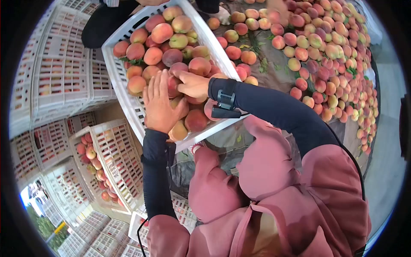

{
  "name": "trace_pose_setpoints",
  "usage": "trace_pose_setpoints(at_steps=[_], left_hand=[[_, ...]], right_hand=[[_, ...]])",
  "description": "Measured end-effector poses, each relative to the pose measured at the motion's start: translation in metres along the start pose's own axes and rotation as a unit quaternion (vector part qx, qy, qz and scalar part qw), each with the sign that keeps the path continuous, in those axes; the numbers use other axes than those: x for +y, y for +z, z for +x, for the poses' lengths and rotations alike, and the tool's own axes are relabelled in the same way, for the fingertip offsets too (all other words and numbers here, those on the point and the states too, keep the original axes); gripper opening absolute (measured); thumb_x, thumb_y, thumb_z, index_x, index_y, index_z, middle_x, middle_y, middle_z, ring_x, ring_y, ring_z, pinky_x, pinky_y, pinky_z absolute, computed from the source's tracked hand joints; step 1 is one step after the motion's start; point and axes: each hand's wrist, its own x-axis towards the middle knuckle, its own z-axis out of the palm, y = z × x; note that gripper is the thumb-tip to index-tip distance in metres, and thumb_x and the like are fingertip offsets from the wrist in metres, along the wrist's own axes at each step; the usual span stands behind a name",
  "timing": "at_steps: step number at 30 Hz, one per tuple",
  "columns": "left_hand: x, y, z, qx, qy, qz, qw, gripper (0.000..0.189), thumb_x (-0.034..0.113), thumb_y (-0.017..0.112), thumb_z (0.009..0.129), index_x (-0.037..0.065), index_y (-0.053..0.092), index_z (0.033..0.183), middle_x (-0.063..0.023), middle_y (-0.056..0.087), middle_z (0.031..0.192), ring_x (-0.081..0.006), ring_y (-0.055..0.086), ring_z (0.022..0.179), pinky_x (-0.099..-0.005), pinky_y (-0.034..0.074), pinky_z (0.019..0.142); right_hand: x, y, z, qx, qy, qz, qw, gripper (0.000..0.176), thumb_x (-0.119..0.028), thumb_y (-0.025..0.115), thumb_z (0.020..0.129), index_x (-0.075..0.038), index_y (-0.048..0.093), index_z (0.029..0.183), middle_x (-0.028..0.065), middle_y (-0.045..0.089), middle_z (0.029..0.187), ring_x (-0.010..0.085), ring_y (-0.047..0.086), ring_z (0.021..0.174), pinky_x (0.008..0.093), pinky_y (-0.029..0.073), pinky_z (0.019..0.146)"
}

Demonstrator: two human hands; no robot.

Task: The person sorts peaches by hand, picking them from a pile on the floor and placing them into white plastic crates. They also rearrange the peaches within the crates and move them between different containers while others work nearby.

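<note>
A white plastic crate [124, 105] full of red and yellow peaches [162, 32] stands tilted across the upper middle of the view. My left hand [162, 105] lies over the peaches at the near left part of the crate, its fingers stretched out and its thumb apart. From the right, my right hand [195, 85] reaches in with curled fingers against a red peach [173, 87]. That peach sits between the two hands, partly covered by them. Dark sleeves with wrist straps cover both forearms.
A large heap of loose peaches [319, 55] spreads over a dark ground sheet [267, 79] on the right. Stacked white crates [64, 68] line the left side, and another peach-filled crate [120, 158] stands below them. Another person's dark-clad leg [100, 28] and a hand [277, 12] appear at the top.
</note>
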Motion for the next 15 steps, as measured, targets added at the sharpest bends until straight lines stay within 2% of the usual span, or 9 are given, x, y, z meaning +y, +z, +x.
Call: trace_pose_setpoints(at_steps=[1, 2, 3, 5, 7, 10, 12, 13, 15], left_hand=[[0.000, 0.006, 0.007, -0.019, 0.018, 0.017, 1.000, 0.082, 0.033, 0.070, 0.076, 0.007, 0.030, 0.143, -0.0157, 0.042, 0.139, -0.0362, 0.038, 0.128, -0.0462, 0.030, 0.104], [0.003, 0.012, 0.010, -0.068, 0.001, 0.038, 0.997, 0.087, 0.050, 0.066, 0.075, 0.012, 0.029, 0.144, -0.0117, 0.041, 0.140, -0.0330, 0.035, 0.130, -0.0499, 0.026, 0.105], [0.005, 0.015, 0.011, -0.076, 0.008, 0.038, 0.996, 0.087, 0.050, 0.066, 0.075, 0.012, 0.029, 0.144, -0.0117, 0.041, 0.140, -0.0330, 0.035, 0.130, -0.0499, 0.026, 0.105], [0.014, 0.020, 0.013, -0.065, -0.020, 0.088, 0.994, 0.083, 0.052, 0.064, 0.076, 0.013, 0.033, 0.143, -0.0102, 0.041, 0.140, -0.0328, 0.036, 0.130, -0.0502, 0.026, 0.105], [0.015, 0.026, 0.011, -0.040, 0.005, 0.117, 0.992, 0.076, 0.050, 0.063, 0.077, 0.012, 0.039, 0.139, -0.0104, 0.045, 0.137, -0.0327, 0.038, 0.128, -0.0491, 0.030, 0.102], [0.007, 0.031, 0.018, -0.014, 0.105, 0.091, 0.990, 0.062, 0.028, 0.072, 0.072, 0.008, 0.049, 0.126, -0.0127, 0.053, 0.128, -0.0332, 0.048, 0.118, -0.0447, 0.037, 0.098], [0.022, 0.024, 0.022, -0.073, 0.039, 0.080, 0.993, 0.065, 0.031, 0.069, 0.076, 0.007, 0.046, 0.131, -0.0148, 0.050, 0.132, -0.0360, 0.046, 0.121, -0.0447, 0.037, 0.101], [0.018, 0.029, 0.017, -0.038, 0.052, 0.107, 0.992, 0.071, 0.034, 0.066, 0.078, 0.006, 0.040, 0.137, -0.0163, 0.048, 0.133, -0.0370, 0.044, 0.123, -0.0452, 0.035, 0.103], [0.013, 0.029, 0.013, -0.066, 0.058, 0.137, 0.987, 0.075, 0.039, 0.062, 0.082, 0.005, 0.033, 0.142, -0.0175, 0.043, 0.138, -0.0365, 0.040, 0.126, -0.0451, 0.033, 0.104]], right_hand=[[-0.018, -0.011, -0.011, 0.009, 0.002, 0.004, 1.000, 0.054, -0.010, 0.048, 0.085, -0.001, 0.036, 0.137, 0.0225, 0.043, 0.136, 0.0338, 0.046, 0.124, 0.0386, 0.040, 0.100], [-0.042, -0.024, -0.027, -0.005, 0.079, 0.144, 0.986, 0.054, -0.015, 0.047, 0.088, 0.000, 0.031, 0.139, 0.0208, 0.040, 0.139, 0.0315, 0.043, 0.127, 0.0385, 0.040, 0.098], [-0.052, -0.032, -0.038, -0.018, 0.154, 0.283, 0.947, 0.056, -0.019, 0.046, 0.092, 0.000, 0.027, 0.141, 0.0190, 0.037, 0.142, 0.0291, 0.040, 0.129, 0.0383, 0.041, 0.097], [-0.009, -0.009, -0.031, 0.053, 0.063, 0.323, 0.943, 0.047, -0.025, 0.045, 0.094, -0.003, 0.031, 0.133, 0.0147, 0.044, 0.129, 0.0230, 0.043, 0.119, 0.0386, 0.048, 0.087], [-0.020, -0.023, -0.043, -0.003, 0.085, 0.363, 0.928, 0.066, -0.030, 0.045, 0.097, -0.005, 0.012, 0.148, 0.0119, 0.026, 0.149, 0.0193, 0.035, 0.130, 0.0325, 0.046, 0.089], [0.003, -0.018, -0.033, -0.035, -0.027, 0.358, 0.933, 0.059, -0.026, 0.049, 0.095, -0.003, 0.025, 0.143, 0.0112, 0.043, 0.137, 0.0192, 0.044, 0.122, 0.0356, 0.045, 0.092], [0.000, -0.045, -0.073, 0.015, -0.115, 0.287, 0.951, 0.041, -0.024, 0.051, 0.093, -0.001, 0.045, 0.128, 0.0101, 0.053, 0.119, 0.0179, 0.051, 0.109, 0.0321, 0.045, 0.091], [-0.019, -0.072, -0.110, 0.054, -0.141, 0.248, 0.957, 0.032, -0.022, 0.052, 0.093, 0.000, 0.059, 0.115, 0.0093, 0.058, 0.107, 0.0171, 0.055, 0.098, 0.0289, 0.045, 0.088], [-0.008, -0.116, -0.171, 0.045, -0.164, 0.310, 0.935, 0.034, -0.021, 0.057, 0.092, -0.001, 0.058, 0.119, 0.0098, 0.062, 0.107, 0.0142, 0.056, 0.103, 0.0275, 0.043, 0.090]])
